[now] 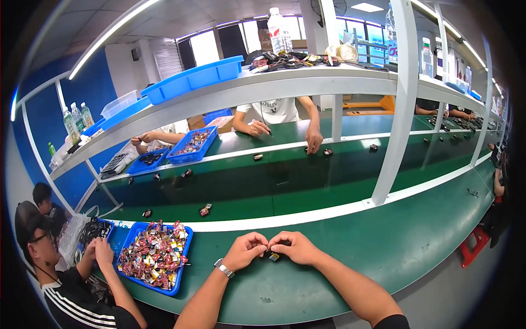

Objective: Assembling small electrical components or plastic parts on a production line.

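Note:
Over the green bench (323, 274), my left hand (246, 252) and my right hand (295, 248) meet at the fingertips. Both pinch a small electronic part (274, 256) with a yellow and black body. Fine detail, such as any wires between the fingers, is too small and partly covered to make out. A watch sits on my left wrist. To the left of my left hand stands a blue tray (177, 285) heaped with similar small parts (155, 253) in red, yellow, silver and black.
Beyond a white rail (263, 223) runs a green conveyor belt (307, 189) carrying scattered small parts (205, 210). A white post (402, 104) and overhead shelf stand ahead. A co-worker (71, 290) sits close at left; another person's hands (314, 137) work across the belt.

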